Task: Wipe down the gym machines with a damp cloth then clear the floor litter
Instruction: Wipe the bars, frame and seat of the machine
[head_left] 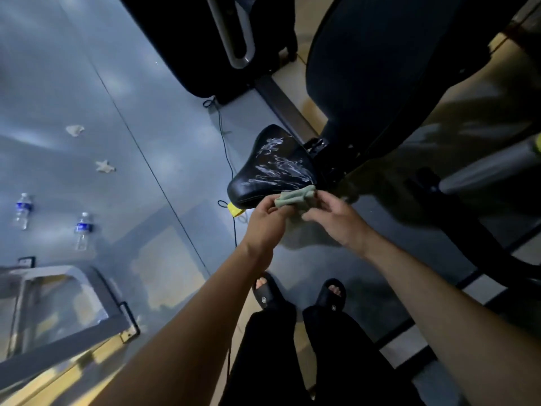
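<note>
A black bike saddle (269, 168) with white streaks on its top sits at mid frame, on a dark exercise machine (380, 83). Just in front of the saddle's near edge, both hands hold a small grey-green cloth (294, 197). My left hand (268, 222) pinches its left side and my right hand (336, 218) pinches its right side. On the grey floor to the left lie two plastic water bottles (22, 210) (82, 231) and two crumpled white paper scraps (75, 130) (104, 166).
A yellow tag (235, 210) and a thin dark cable (225, 148) hang by the saddle. A grey metal machine frame (73, 332) stands at lower left. Another dark machine with a grey handle (234, 33) is at the top. My feet in black slides (298, 294) stand below.
</note>
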